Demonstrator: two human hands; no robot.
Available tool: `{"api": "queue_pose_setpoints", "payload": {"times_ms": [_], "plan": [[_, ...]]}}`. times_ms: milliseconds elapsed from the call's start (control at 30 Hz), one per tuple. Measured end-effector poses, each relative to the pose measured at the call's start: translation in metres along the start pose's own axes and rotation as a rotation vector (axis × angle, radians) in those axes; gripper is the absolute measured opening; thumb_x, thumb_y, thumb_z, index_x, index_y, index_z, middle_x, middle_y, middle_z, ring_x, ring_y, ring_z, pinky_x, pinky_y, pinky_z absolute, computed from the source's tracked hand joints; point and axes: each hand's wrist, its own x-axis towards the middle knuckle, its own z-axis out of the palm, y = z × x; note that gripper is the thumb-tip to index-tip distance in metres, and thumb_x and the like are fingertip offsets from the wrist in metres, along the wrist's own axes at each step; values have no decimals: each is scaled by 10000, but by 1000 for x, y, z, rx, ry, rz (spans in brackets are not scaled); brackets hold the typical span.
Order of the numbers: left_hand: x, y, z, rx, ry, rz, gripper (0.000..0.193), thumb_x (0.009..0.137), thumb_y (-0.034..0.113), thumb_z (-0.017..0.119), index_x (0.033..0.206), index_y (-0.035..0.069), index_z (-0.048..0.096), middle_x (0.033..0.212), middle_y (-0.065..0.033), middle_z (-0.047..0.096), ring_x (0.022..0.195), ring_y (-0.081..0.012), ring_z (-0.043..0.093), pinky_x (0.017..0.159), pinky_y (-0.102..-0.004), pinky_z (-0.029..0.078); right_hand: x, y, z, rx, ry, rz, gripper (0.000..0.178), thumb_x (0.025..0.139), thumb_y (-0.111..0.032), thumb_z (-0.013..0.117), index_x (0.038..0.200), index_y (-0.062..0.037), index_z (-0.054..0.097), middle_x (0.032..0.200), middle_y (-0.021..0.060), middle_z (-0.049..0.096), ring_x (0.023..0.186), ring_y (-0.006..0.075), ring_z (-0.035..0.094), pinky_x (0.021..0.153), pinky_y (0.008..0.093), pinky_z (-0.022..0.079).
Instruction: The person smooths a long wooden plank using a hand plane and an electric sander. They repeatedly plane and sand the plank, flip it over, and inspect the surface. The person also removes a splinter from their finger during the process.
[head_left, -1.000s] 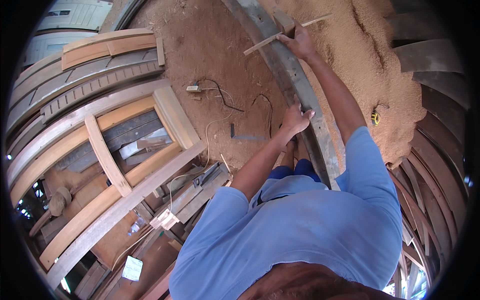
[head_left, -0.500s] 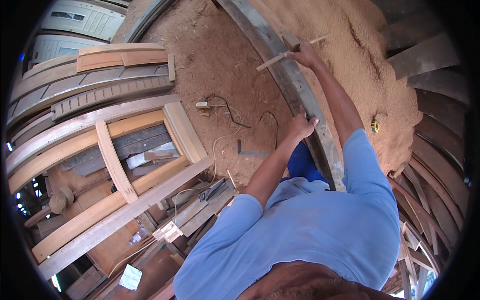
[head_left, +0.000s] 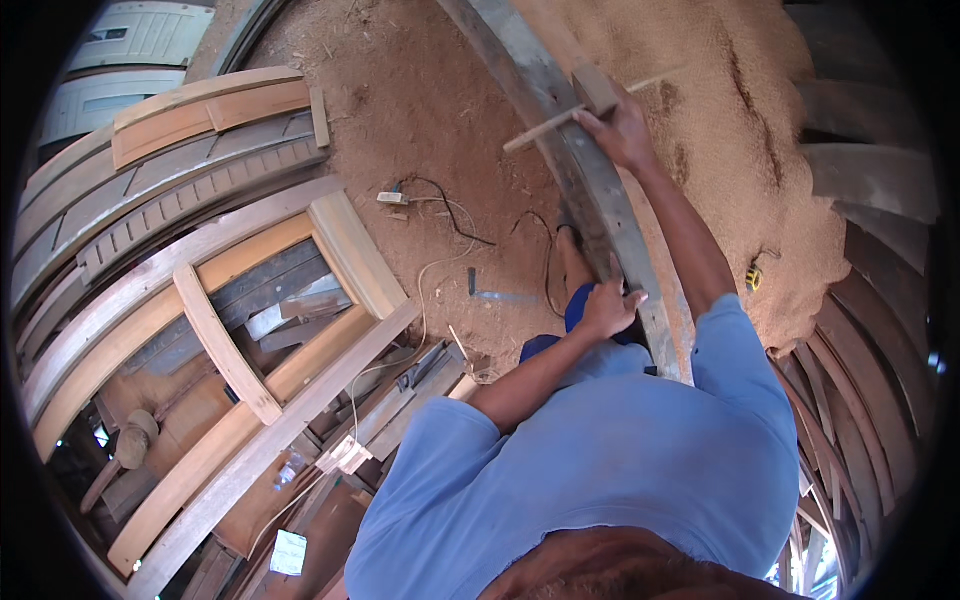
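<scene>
Panels (head_left: 125, 105), pale and grooved, are seen at the upper left of the frame, with stacked boards (head_left: 200, 155) laid below them. Across the left side a large wooden frame (head_left: 355, 245) is spread, its long rails joined by crosspieces. At the lower left, a sheet of paper (head_left: 289, 553) and a clear bottle (head_left: 289, 470) are shown among timber scraps. Left of centre, a white socket block (head_left: 392, 198) and a pale cord (head_left: 424, 290) are laid on the brown ground, and an L-shaped square (head_left: 473, 282) is placed near them. Just right of centre, the left hand (head_left: 607, 310) is set against the long grey beam (head_left: 590, 170), its thumb and one finger stretched out; whether the beam is gripped by the other fingers cannot be told. In the upper centre-right, a wooden block (head_left: 594, 90) is grasped by the right hand (head_left: 625, 138), its thumb pressed near a thin stick (head_left: 535, 133) that is held crosswise over the beam; the farther fingers are hidden. To the right, a yellow tape measure (head_left: 753, 279) is seen on heaped sawdust (head_left: 720, 150), which is bordered by dark boards (head_left: 880, 180) at the right edge.
</scene>
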Motion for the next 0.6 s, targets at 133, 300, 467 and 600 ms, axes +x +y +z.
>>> {"api": "queue_pose_setpoints", "payload": {"times_ms": [133, 300, 467, 600], "plan": [[7, -4, 3, 64, -44, 5, 995, 926, 415, 669, 1575, -89, 109, 1066, -378, 660, 1031, -523, 649, 955, -517, 506, 70, -16, 8, -75, 5, -34, 696, 851, -185, 802, 1453, -20, 495, 1090, 191, 726, 999, 267, 713, 861, 394, 558], [37, -37, -8, 175, 80, 236, 969, 934, 393, 673, 1568, -95, 127, 1177, -359, 644, 1099, -452, 659, 978, -481, 512, 86, -16, 13, -78, -24, -62, 751, 842, -215, 813, 1474, -7, 465, 1061, 170, 737, 954, 282, 716, 855, 402, 554], [77, 43, -137, -506, 223, 166, 852, 954, 218, 709, 1530, -135, 190, 1237, -254, 672, 1113, -308, 684, 965, -365, 536, 76, 0, 8, -87, -72, 6, 740, 843, -257, 813, 1467, -26, 491, 1144, 195, 714, 1061, 300, 696, 955, 402, 532], [112, 65, -198, -221, 102, 18, 564, 974, 207, 680, 1390, -115, 475, 1189, -229, 709, 1077, -294, 710, 930, -368, 543, 67, 4, 12, -26, -6, -179, 704, 850, -282, 802, 1440, -22, 521, 1213, 211, 694, 1141, 321, 674, 1018, 416, 516]]}}
